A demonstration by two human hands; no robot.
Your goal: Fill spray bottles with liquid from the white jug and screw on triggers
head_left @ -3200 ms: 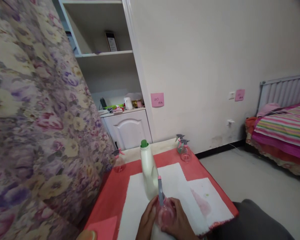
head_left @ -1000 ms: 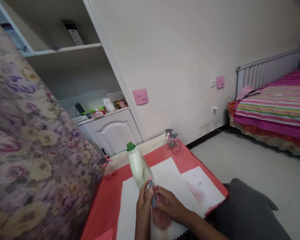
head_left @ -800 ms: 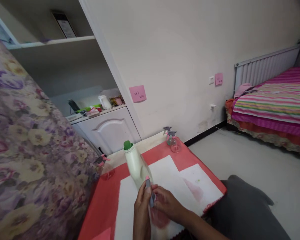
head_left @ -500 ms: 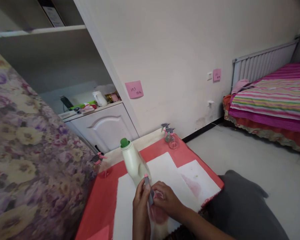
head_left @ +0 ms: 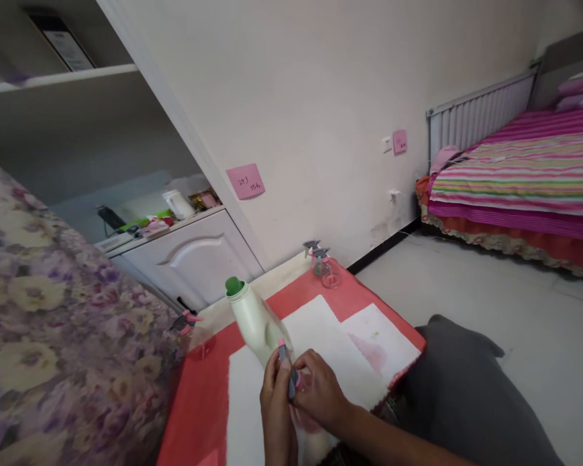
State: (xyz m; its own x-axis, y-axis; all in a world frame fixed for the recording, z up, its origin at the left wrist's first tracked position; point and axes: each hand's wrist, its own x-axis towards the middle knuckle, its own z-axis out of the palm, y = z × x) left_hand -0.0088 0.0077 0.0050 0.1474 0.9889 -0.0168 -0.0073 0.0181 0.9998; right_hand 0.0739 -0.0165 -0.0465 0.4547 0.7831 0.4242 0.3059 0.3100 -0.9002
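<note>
Near the table's front, my left hand (head_left: 276,398) is closed around the grey spray head (head_left: 291,386) of a clear spray bottle, its pink nozzle tip (head_left: 281,341) pointing away from me. My right hand (head_left: 323,391) is closed at the bottle's pink collar, just right of the spray head. Most of the clear spray bottle (head_left: 307,424) is hidden below my right hand and wrist. Just beyond my hands stands a large pale green jug (head_left: 257,320) with a green cap (head_left: 233,285) at its mouth.
Two spray bottles (head_left: 331,277) stand at the table's far right corner, another (head_left: 201,343) at the left edge. White sheets (head_left: 320,317) lie on the red tabletop (head_left: 194,388). Flowered curtain (head_left: 39,323) hangs left, grey stool-like shape (head_left: 457,382) right; a bed is beyond.
The camera view has shifted, so the room appears further left. My right fingers have moved around the collar, covering more of the bottle. My left hand keeps its hold on the spray head.
</note>
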